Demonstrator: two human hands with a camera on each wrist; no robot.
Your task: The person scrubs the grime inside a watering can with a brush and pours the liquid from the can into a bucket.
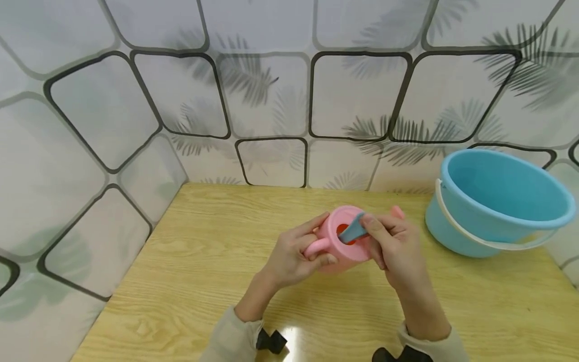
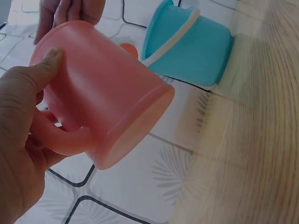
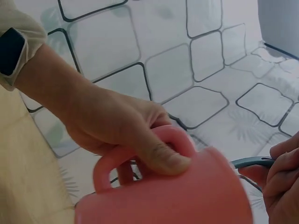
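My left hand [image 1: 291, 256] grips the handle of a pink watering can [image 1: 346, 259], thumb against its side. The can hangs over the table, tilted, and its round top opening faces up toward me. Its spout tip [image 1: 397, 212] shows just behind my right hand [image 1: 400, 249]. Between the right thumb and fingers is pinched a blue flat-handled tool [image 1: 354, 230], its lower end inside the opening. That end is hidden, so its exact kind cannot be told. Something red shows inside the opening around it. In the left wrist view the can's base [image 2: 138, 128] is clear of the table.
A light blue bucket [image 1: 475, 234] with a white handle [image 1: 488, 244] stands at the right, near the back of the wood-grain table [image 1: 217, 226]. Pale patterned walls [image 1: 271, 95] rise behind the table and at its left.
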